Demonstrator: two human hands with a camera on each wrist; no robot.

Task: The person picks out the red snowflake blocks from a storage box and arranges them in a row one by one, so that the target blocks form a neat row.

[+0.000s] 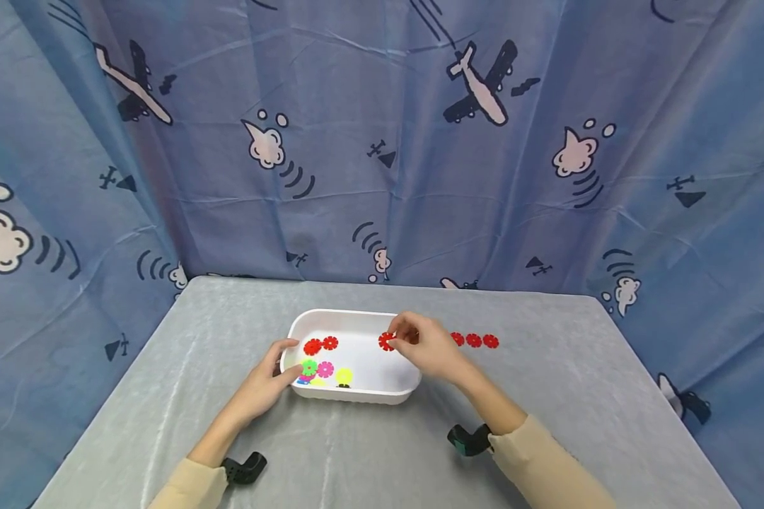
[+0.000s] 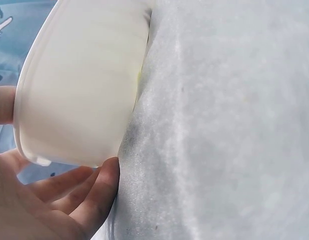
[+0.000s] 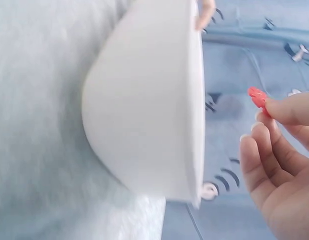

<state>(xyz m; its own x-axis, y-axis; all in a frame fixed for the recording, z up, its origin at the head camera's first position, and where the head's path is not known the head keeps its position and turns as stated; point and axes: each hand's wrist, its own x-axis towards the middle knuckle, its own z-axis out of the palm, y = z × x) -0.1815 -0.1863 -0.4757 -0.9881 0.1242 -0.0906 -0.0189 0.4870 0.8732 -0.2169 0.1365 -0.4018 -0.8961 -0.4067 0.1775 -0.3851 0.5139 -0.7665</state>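
Observation:
A white plastic tray [image 1: 363,396] stands on the table, with the left hand [image 1: 262,387] holding its left end. The left thumb lies over the rim and the other fingers lie against the outer wall, as the left wrist view shows. Above the tray's right part, the right hand [image 1: 429,348] pinches a red notched plastic disc [image 3: 257,97] between thumb and fingertips. Inside the tray at the left lie red discs [image 1: 330,343], a green disc [image 1: 308,367], a pink disc [image 1: 325,369] and a yellow disc [image 1: 344,376], with others partly hidden.
Several red discs [image 1: 474,341] lie in a row on the table right of the tray, partly hidden by the right hand. A grey cloth [image 1: 547,396] covers the table. Behind hangs a blue curtain [image 1: 331,233] with airplane prints.

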